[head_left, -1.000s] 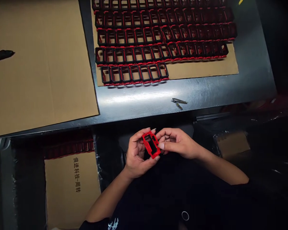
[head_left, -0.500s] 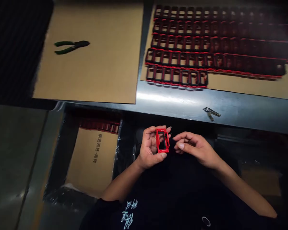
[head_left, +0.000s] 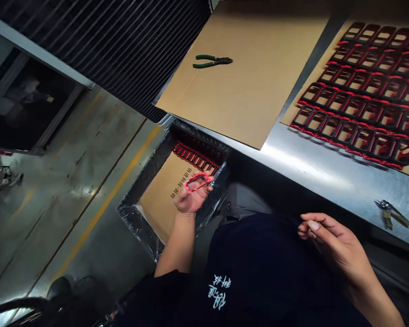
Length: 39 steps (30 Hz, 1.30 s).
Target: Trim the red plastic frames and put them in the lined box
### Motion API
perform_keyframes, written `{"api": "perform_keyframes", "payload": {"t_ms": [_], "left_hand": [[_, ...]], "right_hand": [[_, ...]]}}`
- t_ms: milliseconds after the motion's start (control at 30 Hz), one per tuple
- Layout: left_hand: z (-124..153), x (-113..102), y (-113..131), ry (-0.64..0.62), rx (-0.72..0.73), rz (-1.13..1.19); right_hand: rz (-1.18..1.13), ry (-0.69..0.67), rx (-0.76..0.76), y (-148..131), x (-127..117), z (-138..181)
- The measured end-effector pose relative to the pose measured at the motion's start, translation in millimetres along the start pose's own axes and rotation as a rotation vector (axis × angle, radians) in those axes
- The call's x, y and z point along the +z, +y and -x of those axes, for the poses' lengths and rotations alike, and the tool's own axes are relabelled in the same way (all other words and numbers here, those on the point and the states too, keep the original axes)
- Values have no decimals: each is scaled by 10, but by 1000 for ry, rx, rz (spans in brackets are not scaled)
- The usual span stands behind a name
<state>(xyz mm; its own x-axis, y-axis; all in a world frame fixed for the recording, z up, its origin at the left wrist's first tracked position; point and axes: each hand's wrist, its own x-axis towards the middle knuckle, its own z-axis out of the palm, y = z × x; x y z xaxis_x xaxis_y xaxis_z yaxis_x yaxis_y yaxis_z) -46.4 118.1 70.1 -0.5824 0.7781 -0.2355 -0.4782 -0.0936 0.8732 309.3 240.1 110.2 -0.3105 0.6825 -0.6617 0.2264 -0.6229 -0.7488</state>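
Note:
My left hand (head_left: 191, 200) holds a small red and black rectangular plastic frame (head_left: 197, 182) by its edges, fingers on the far side. It hangs over the plastic-lined box (head_left: 129, 213), whose cardboard sheet (head_left: 157, 195) carries printed characters. Inside the box, a row of similar red and black frames (head_left: 194, 156) lines the far side. My right hand (head_left: 334, 238) is off to the right in front of my dark shirt, its fingers curled and the thumb against them. Nothing shows in it.
Green-handled pliers (head_left: 212, 61) lie on a cardboard sheet (head_left: 245, 100) on the metal bench (head_left: 293, 154). Rows of frames (head_left: 357, 109) cover another sheet at right. A small cutter tool (head_left: 391, 213) sits near the bench edge. A ribbed dark surface (head_left: 122, 50) adjoins at upper left.
My left hand has carried the frame left and over the box, turning it. My right hand has drawn apart to the right and its fingers have closed. The view has swung left.

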Motion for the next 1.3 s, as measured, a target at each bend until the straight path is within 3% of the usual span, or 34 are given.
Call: {"api": "perform_keyframes", "payload": {"t_ms": [133,200,467,667,767,833,900,933,1067,1167,1300], "left_hand": [[95,376,-129,-330,-69,37],[131,502,-160,-411,-71,64],[146,676,-170,-504,-58,79],[166,757,-99,-495,-15,83],[150,576,28,-400,3,-40],[88,314,136,-195,-35,-256],[-9,-9,197,108,-142,-548],[-63,-168,192,201,-203,-640],[-265,-588,-57,438,-460,-938],[-389,-554,-254,502,-535,-1145],[-478,-188,-219,391,-454,-1308]], "right_hand": [[11,-37,-30,-31,53,4],[11,-46,-40,-50,78,19],[-17,-58,-56,-13,59,33],[-21,-66,-70,8,63,-4],[-28,-66,-58,-3,56,-16],[-42,-55,-52,-9,30,-16],[-63,-27,-56,-8,-7,-17],[-75,-11,-59,-6,-25,-22],[-99,2,-72,3,-41,-75],[-86,-11,-111,-4,40,-81],[-85,-43,-163,-29,149,18]]}}
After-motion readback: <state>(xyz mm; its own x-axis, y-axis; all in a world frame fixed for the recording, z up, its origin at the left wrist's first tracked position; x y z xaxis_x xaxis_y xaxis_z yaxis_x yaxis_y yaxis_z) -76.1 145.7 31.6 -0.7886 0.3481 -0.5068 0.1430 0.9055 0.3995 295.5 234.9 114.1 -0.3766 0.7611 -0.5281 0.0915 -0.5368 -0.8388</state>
